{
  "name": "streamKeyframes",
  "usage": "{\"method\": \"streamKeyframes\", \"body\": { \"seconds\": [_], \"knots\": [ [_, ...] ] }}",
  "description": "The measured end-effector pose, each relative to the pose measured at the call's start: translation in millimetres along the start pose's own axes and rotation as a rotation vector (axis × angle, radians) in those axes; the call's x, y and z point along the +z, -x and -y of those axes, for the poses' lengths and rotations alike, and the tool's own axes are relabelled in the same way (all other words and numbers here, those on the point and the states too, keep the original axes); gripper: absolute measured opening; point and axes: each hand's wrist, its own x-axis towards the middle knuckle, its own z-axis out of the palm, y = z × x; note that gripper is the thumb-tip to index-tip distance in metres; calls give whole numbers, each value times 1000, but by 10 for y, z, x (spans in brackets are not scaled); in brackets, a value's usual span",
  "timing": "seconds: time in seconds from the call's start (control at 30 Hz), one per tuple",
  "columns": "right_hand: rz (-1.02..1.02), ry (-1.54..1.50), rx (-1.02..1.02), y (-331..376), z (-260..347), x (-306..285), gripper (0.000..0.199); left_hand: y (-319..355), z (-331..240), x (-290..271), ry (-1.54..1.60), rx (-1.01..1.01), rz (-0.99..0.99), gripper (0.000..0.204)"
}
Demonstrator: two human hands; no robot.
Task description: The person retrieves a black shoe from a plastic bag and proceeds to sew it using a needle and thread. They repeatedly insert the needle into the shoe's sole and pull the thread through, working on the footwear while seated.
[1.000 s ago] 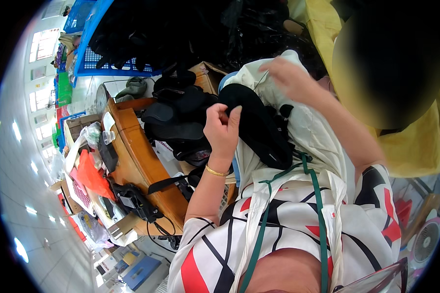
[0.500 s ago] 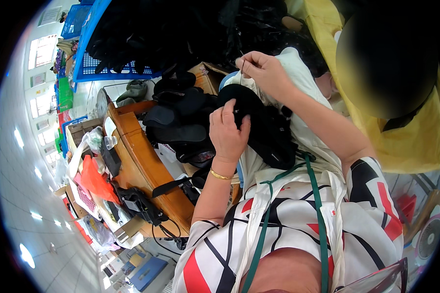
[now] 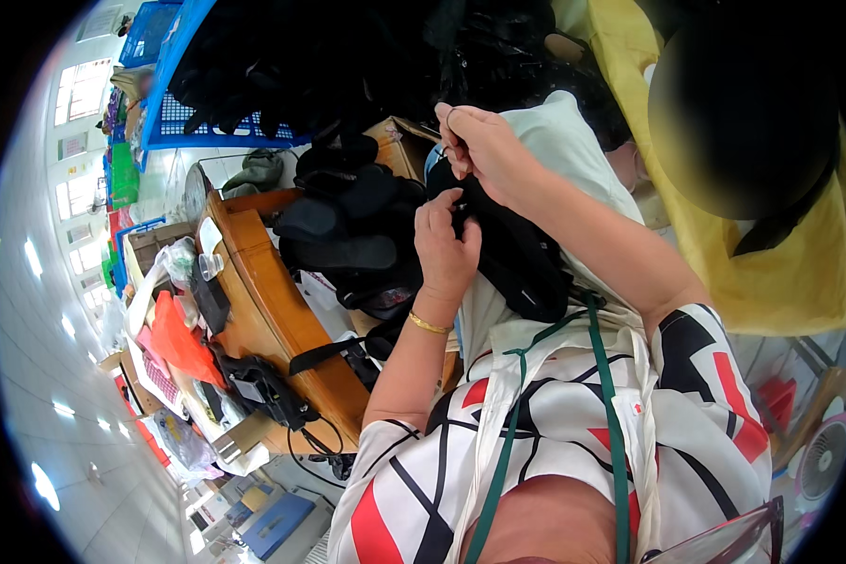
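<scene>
A black shoe (image 3: pixel 526 268), dark and soft-looking, lies across my lap on the pale apron (image 3: pixel 559 141). My left hand (image 3: pixel 448 246) is closed on its far part, thumb and fingers pinching the black material. Just above and to the right, my right hand (image 3: pixel 484 150) is raised with its fingers bent together in a pinch. A thin dark curved line shows at its fingertips; whether it is thread or a tool I cannot tell. The far end of the shoe is partly covered by both hands.
Several black shoes (image 3: pixel 348 254) are heaped to the left, beside a wooden table (image 3: pixel 273 282). Beyond stand a cardboard box (image 3: pixel 399 146) and a blue crate (image 3: pixel 183 127) by a dark pile. Yellow cloth (image 3: pixel 724 273) hangs at the right, with a fan (image 3: pixel 827 451) below it.
My right hand has turned and shifted slightly left; the thin straight needle-like piece seen between it and the shoe no longer shows. My left hand stays nearly in place on the shoe.
</scene>
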Motion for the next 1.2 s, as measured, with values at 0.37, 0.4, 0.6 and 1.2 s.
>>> {"method": "streamKeyframes", "body": {
  "seconds": [0.37, 0.4, 0.6, 1.2],
  "knots": [
    [175, 262, -408, 796, 167, 153, 32, -568, 22, -275, -74, 447, -56, 39],
    [183, 280, -421, 871, 172, 152, 32, -541, -2, -311, -77, 456, -19, 39],
    [198, 796, -633, 1461, -93, -14, 22, -83, -50, -59, 15, 524, 180, 27],
    [159, 1396, -1061, 1744, 188, -430, 10, -16, -676, -326, 564, -496, 755, 36]
  ]
}}
